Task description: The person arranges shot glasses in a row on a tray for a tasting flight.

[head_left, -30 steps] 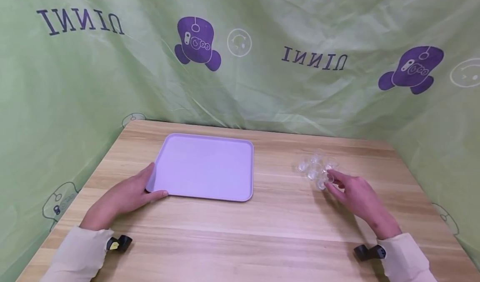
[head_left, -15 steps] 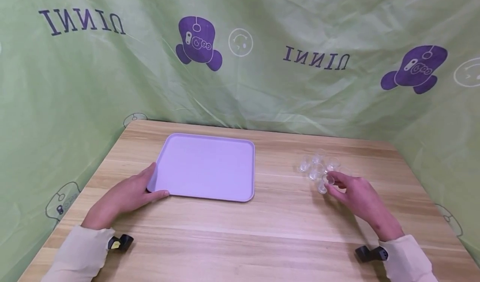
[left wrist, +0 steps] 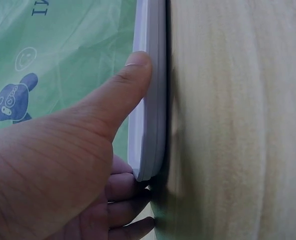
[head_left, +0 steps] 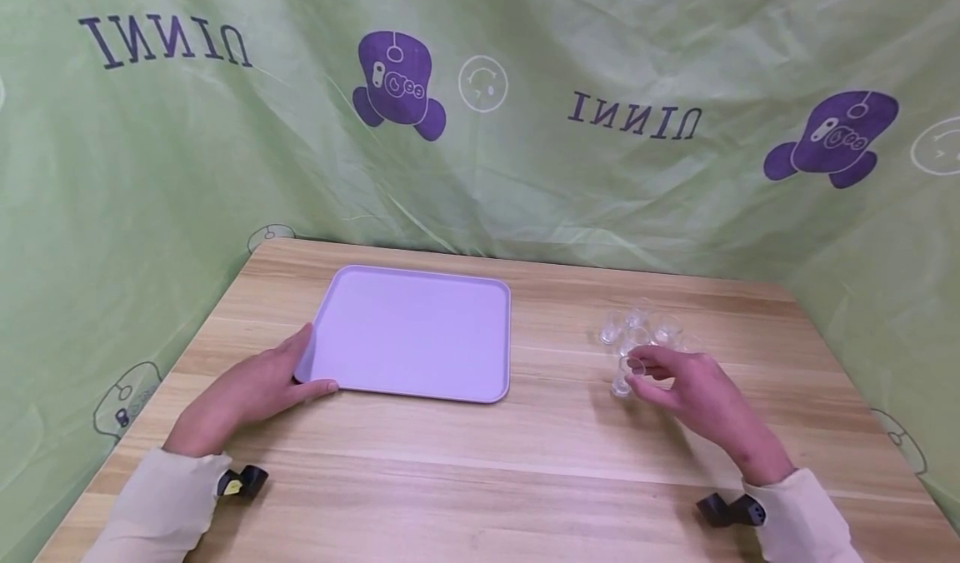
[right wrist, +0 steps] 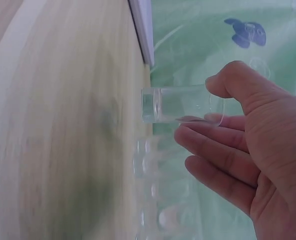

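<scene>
A pale purple rectangular tray (head_left: pixel 408 334) lies flat on the left half of the table. My left hand (head_left: pixel 251 392) holds its near left corner, thumb along the front rim and fingers at the left side; the left wrist view shows the thumb against the tray edge (left wrist: pixel 155 110). Over on the right, my right hand (head_left: pixel 701 401) pinches a small clear shot glass (right wrist: pixel 180 104) near its mouth between thumb and fingers. The glass is upright, but whether its base touches the table is unclear. Several similar shot glasses (head_left: pixel 635 320) stand clustered just behind it, partly hidden by the hand.
The wooden table (head_left: pixel 465 471) ends at a green printed curtain (head_left: pixel 517 180) along the back and both sides. In the right wrist view the tray's edge (right wrist: pixel 142 30) shows past the held glass.
My right hand has drawn one shot glass out of the cluster, toward me and slightly left. The left hand and tray have stayed in place.
</scene>
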`<state>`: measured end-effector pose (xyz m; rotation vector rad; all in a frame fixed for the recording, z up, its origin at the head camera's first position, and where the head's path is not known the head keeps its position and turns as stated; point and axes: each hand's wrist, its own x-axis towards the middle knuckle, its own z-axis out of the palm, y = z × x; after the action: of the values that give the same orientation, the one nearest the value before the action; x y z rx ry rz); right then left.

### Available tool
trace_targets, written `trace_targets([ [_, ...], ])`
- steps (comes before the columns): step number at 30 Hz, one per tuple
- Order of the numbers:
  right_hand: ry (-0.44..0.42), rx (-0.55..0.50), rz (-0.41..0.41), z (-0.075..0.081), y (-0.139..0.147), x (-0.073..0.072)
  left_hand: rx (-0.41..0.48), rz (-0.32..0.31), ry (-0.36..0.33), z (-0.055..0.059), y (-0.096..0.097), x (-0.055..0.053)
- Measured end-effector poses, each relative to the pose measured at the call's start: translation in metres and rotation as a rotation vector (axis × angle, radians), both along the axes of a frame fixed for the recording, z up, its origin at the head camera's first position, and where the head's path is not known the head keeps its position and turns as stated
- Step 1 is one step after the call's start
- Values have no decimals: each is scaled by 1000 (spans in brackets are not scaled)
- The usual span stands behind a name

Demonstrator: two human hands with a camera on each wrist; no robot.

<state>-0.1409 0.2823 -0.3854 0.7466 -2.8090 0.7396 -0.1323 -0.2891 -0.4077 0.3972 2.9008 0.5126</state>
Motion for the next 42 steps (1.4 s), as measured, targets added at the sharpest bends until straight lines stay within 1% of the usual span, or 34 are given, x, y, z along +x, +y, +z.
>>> trace_targets([
  [6,-25,-47,46,1,-19,-7,-5,-4,-2,2,-1,2],
  [10,-48,-81,72,0,-33,-16,2,-8,-3,4,-1,2],
  [15,-83,-98,107,-3,-49,-26,11,-8,-9,5,2,1],
  [23,-132,-120,133,-5,-76,-41,9,-7,-1,5,2,0],
  [28,-141,-139,148,-5,-94,-50,-2,-6,6,4,1,1],
  [36,-139,-176,187,-4,-118,-63,-6,0,29,2,0,3],
  [42,-140,-194,195,-8,-129,-70,3,9,82,-1,0,2],
])
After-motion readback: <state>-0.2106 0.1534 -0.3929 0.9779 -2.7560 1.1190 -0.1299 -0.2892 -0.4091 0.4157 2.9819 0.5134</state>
